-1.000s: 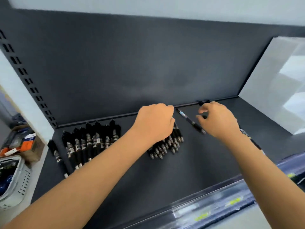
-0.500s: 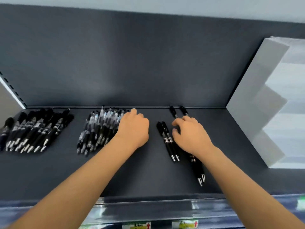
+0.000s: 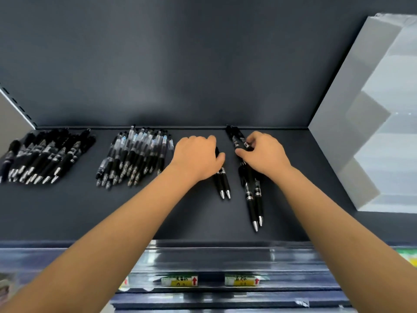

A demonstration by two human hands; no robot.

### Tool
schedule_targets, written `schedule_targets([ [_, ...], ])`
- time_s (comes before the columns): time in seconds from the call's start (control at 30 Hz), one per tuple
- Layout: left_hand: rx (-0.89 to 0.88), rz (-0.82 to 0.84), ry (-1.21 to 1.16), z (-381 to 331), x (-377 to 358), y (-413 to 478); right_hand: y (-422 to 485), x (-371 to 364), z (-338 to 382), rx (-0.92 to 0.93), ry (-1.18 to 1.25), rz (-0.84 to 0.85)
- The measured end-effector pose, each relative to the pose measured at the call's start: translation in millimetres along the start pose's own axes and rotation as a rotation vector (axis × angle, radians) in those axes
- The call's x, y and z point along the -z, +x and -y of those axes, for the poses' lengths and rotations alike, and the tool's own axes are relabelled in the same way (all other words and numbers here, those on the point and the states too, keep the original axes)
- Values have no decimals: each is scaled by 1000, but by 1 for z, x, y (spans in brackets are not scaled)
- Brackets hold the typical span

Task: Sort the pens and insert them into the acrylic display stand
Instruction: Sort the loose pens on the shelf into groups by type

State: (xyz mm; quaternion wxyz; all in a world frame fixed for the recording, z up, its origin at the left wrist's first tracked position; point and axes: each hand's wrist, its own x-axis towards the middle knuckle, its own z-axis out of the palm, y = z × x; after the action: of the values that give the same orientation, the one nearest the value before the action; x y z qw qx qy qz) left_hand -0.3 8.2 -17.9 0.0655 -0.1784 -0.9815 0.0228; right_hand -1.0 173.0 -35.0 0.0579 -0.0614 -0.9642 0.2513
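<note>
Left hand: my left hand (image 3: 196, 157) lay knuckles up in the middle of the frame, with the fingers bent down over the top ends of the middle pair (image 3: 223, 184). The thumb lay against one of these pens. I could not tell if the fingers really closed around them, because the hand itself hid this.
Right hand: my right hand (image 3: 264, 154) was a little right of centre. Its thumb and forefinger pinched narrowly on the back pens (image 3: 235, 137).
Middle pair: two black pens lay side by side on the shelf (image 3: 158, 211), with the silver tips toward the bottom of the frame.
Back pens: I saw black pens with small labels, slanted, with the far ends near the back wall.
Front pens: the front pens (image 3: 253, 195) were black and lay under my right wrist. Their tips reached lower in the frame than those of the middle pair.
Clear-barrel pile: the clear-barrel pile (image 3: 135, 154) lay left of centre, just beside my left hand.
Black pile: the black pile (image 3: 45, 157) lay at the far left, apart from the clear-barrel pile.
White panel: the white panel (image 3: 361, 109) closed the shelf on the right side.
Clear rail: the clear rail (image 3: 214, 251) ran along the front edge, and the price labels (image 3: 179, 280) were under it, too blurred to read.
</note>
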Motion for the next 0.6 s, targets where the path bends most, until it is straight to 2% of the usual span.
schedule_targets([
  [0.2, 193, 242, -410, -23, 1, 16, 11, 6, 12, -14, -75, 128],
  [0.33, 232, 256, -475, -24, 6, 26, 19, 8, 20, -9, -165, 209],
  [0.4, 234, 272, -577, -20, 2, 30, 23, 9, 15, -37, -110, 229],
  [0.5, 271, 230, -980, -18, -2, 34, 29, 11, 2, -52, 61, 236],
  [0.6, 474, 92, -1449, -24, 3, 38, 21, 20, 3, -4, 349, 287],
])
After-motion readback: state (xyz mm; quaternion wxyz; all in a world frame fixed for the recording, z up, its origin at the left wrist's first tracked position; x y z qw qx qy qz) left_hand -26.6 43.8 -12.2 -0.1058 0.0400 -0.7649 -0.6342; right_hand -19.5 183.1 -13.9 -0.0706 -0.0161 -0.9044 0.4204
